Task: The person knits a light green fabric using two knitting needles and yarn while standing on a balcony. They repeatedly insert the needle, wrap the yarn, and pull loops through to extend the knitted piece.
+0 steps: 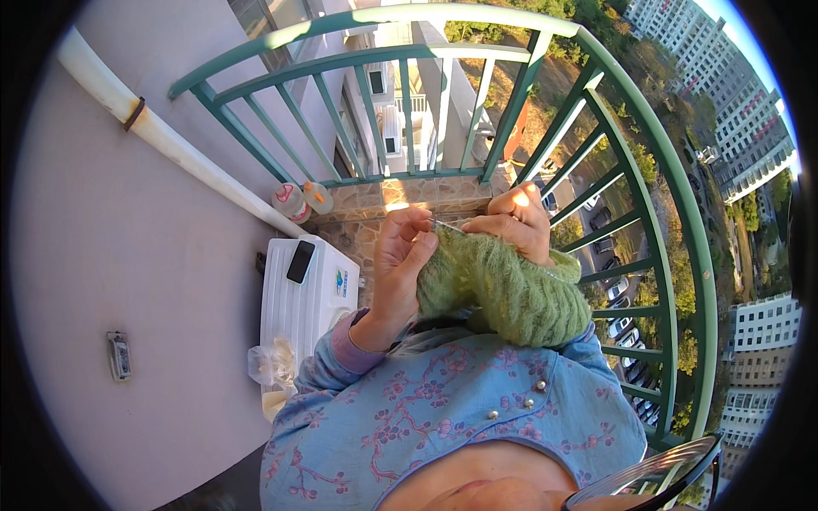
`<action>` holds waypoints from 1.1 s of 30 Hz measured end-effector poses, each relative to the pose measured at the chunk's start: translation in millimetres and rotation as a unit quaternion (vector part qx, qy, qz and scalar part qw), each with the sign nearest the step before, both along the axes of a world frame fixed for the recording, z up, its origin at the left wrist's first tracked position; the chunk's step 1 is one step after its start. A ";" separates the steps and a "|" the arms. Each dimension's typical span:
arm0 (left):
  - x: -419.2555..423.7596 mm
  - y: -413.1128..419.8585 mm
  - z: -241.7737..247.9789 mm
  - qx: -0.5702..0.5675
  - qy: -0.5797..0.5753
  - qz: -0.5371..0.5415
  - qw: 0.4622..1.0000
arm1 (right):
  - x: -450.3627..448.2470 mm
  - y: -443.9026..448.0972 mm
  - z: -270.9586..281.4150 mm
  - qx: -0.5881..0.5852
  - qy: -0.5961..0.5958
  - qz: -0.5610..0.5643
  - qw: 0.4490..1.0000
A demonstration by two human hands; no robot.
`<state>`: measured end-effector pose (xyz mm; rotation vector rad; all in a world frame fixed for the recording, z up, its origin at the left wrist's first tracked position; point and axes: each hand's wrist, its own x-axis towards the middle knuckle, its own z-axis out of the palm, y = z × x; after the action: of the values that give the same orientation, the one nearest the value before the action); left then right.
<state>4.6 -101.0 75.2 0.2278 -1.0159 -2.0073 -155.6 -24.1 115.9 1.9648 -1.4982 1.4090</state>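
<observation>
A piece of fuzzy green knitting (505,281) hangs between my hands and drapes over my right forearm. My left hand (399,265) pinches the left edge of the knitting, thumb and fingers close to the tip of a thin knitting needle (449,226). On the other side, my right hand (521,220) is closed around the needle and the knitting's upper edge. The needle runs between the two hands along the top of the fabric. Part of a thin, light cord or needle (562,276) shows at the knitting's right edge.
Green metal railing (703,274) curves around the front and right, high above parked cars. A white air-conditioner unit (287,300) stands left, bearing a smartphone (300,262) and a plastic bag (275,364). Two plastic bottles (291,203) sit near a white pipe (185,147).
</observation>
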 end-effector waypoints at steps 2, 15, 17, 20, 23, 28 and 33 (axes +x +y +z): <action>10.0 -11.5 -3.4 0.006 -0.009 -0.009 1.000 | 12.0 -5.7 0.3 0.014 -0.030 0.004 0.999; 20.3 -53.0 -1.2 -0.003 -0.003 -0.150 0.989 | 32.1 -26.8 -13.1 -0.169 0.027 -0.074 0.983; 16.0 -54.1 -0.5 -0.003 -0.002 -0.163 0.987 | 37.7 -25.0 -6.6 -0.178 0.054 -0.085 0.979; 10.4 -54.6 -3.4 -0.007 0.010 -0.175 0.984 | 46.9 -15.3 -1.4 -0.154 0.026 -0.124 0.980; 3.5 -47.3 3.6 0.007 0.014 -0.182 0.983 | 34.4 -4.1 -7.1 -0.161 0.050 -0.131 0.977; -12.3 -34.3 10.2 0.012 0.003 -0.205 0.979 | 21.2 14.1 -7.6 -0.136 0.062 -0.158 0.976; -30.5 -10.6 5.3 0.000 -0.002 -0.225 0.974 | -4.5 27.9 1.4 0.023 0.022 -0.148 0.988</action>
<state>-25.9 -111.6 80.5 -0.0018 -1.1462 -2.4121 -160.1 3.8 117.3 1.6988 -1.7304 1.2065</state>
